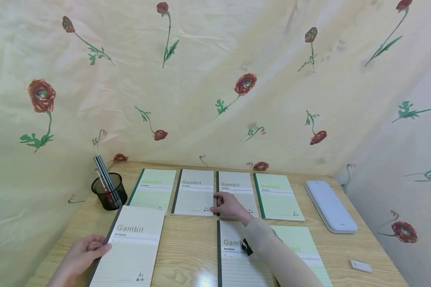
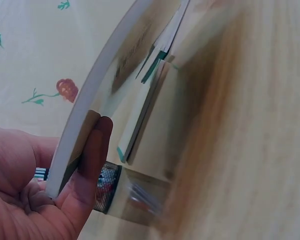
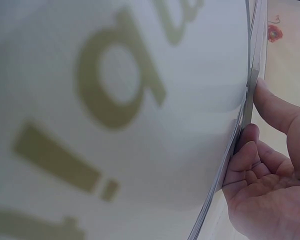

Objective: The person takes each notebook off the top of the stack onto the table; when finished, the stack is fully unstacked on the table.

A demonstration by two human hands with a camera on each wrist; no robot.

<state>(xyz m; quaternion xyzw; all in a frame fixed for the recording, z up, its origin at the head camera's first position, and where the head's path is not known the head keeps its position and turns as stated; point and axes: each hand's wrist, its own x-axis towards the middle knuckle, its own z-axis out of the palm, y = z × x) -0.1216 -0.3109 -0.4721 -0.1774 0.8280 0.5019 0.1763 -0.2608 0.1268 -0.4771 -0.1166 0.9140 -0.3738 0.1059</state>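
My left hand (image 1: 82,253) grips a white notebook (image 1: 133,251) by its dark spine, thumb on the cover and fingers behind. In the left wrist view this notebook (image 2: 95,75) is seen edge-on, tilted up over the wooden table. My right hand (image 1: 231,205) reaches to the back row. Its curled fingers and thumb pinch the lower right edge of a white, dark-spined notebook (image 1: 194,195), second from the left. Another white notebook (image 1: 235,185) lies partly hidden under this hand. The right wrist view shows the fingertips (image 3: 247,150) at the page edges.
Green-spined notebooks stand at both ends of the row, left (image 1: 152,189) and right (image 1: 278,197). Nearer, a white notebook (image 1: 237,267) and a green one (image 1: 305,243) lie under my right sleeve. A mesh pen cup (image 1: 109,195), a white case (image 1: 330,207) and an eraser-like block (image 1: 360,266) flank them.
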